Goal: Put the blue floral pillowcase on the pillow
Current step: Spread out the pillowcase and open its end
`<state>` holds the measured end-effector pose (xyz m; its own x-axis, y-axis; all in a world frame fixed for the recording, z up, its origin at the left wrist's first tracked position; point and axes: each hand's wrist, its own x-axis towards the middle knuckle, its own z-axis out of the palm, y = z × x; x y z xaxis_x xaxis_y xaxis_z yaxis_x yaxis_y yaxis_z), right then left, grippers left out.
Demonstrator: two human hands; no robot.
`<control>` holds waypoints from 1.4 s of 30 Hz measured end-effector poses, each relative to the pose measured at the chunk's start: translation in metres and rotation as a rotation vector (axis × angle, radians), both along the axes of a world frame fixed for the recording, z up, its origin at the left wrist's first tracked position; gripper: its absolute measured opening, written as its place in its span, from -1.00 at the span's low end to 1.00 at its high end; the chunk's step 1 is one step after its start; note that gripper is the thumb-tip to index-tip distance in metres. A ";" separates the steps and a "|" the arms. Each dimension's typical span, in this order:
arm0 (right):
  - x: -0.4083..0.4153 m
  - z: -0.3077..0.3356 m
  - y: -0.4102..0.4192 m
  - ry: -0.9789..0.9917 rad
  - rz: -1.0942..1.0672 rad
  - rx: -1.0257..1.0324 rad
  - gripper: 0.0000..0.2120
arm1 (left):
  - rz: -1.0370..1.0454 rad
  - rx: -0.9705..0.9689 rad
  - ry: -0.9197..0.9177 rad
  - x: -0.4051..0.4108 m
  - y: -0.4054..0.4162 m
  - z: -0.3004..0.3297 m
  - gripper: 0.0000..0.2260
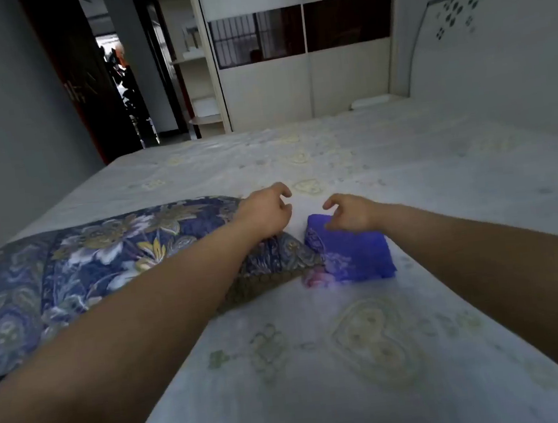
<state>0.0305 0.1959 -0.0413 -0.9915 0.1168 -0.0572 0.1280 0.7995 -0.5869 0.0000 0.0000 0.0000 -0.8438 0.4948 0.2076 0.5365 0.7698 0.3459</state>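
A large pillow (80,263) in a dark blue, white and gold floral cover lies at the left of the bed. A folded bright blue floral pillowcase (354,255) rests just right of the pillow's corner. My left hand (265,212) hovers over the pillow's far right corner, fingers curled and apart, holding nothing. My right hand (352,214) is above the far edge of the folded pillowcase, fingers spread and curled; I see no grip on the cloth.
The bed (353,341) has a pale sheet with faint heart prints. A white headboard (496,61) stands at the right. Beyond the bed are a wardrobe (305,53) and an open dark doorway (120,90) at the back left.
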 end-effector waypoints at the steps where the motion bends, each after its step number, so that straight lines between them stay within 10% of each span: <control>1: 0.014 -0.004 0.001 -0.018 -0.006 0.051 -0.51 | -0.024 -0.049 -0.008 0.012 -0.002 -0.003 -0.70; 20: 0.087 -0.048 0.021 -0.134 -0.234 0.153 -0.45 | -0.085 -0.629 0.172 0.073 -0.016 -0.074 -0.36; 28: 0.051 -0.081 0.035 -0.058 -0.418 -0.152 -0.48 | 0.108 -0.802 -0.052 0.037 -0.013 -0.118 -0.37; 31: 0.050 -0.078 0.027 0.010 -0.388 -0.210 -0.91 | 0.108 -0.615 -0.084 0.031 0.002 -0.109 -0.56; 33: 0.057 -0.070 0.016 0.113 -0.292 -0.136 -0.86 | 0.176 -0.204 -0.029 0.032 0.017 -0.098 -0.66; 37: 0.077 -0.060 -0.021 0.383 0.144 0.241 -0.75 | 0.139 0.625 -0.657 0.042 0.042 -0.079 -0.56; 42: 0.096 -0.056 -0.050 0.382 0.370 0.221 -0.75 | 0.048 0.399 -0.612 0.038 0.038 -0.083 -0.91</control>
<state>0.1267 0.1456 -0.0973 -0.9142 -0.2731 0.2994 -0.3715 0.8599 -0.3501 0.0375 0.0385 -0.0826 -0.8852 0.4397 -0.1517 0.1258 0.5402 0.8321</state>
